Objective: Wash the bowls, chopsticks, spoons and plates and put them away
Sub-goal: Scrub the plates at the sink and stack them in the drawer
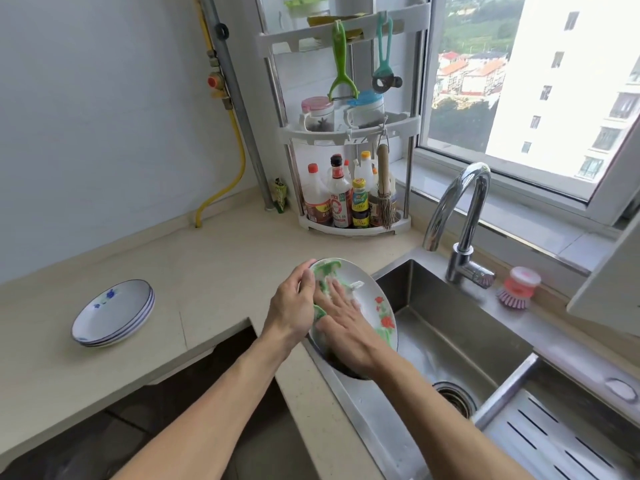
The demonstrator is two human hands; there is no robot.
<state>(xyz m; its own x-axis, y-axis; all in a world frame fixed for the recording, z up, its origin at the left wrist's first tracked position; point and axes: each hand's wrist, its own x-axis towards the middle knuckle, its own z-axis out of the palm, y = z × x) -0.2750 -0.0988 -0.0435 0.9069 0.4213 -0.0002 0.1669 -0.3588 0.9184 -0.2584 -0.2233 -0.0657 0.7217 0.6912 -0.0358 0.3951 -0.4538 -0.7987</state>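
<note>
Nearest the camera, both forearms reach in from the lower edge toward the left rim of the sink (460, 327). The left hand (294, 303) grips the left rim of a flowered plate (372, 299), fingers curled over the edge; the fingertips behind the plate are hidden. The plate stands tilted over the sink's left rim, its lower part lost behind the right wrist, with something dark beneath it that cannot be made out. The right hand (343, 320) lies flat on the plate's face, fingers straight and spread, pressing a green cloth (323, 285) against it; most of the cloth is covered by the hand and blurred by foam. The drain (453, 396) shows partly behind the right forearm. To the left, well apart on the counter (214, 271), sits a stack of blue-flowered plates (114, 311). Beyond the sink stand the faucet (460, 216) and a pink dish brush (519, 287). Farthest, a corner rack (349, 133) holds bottles whose labels are too small to read.
</note>
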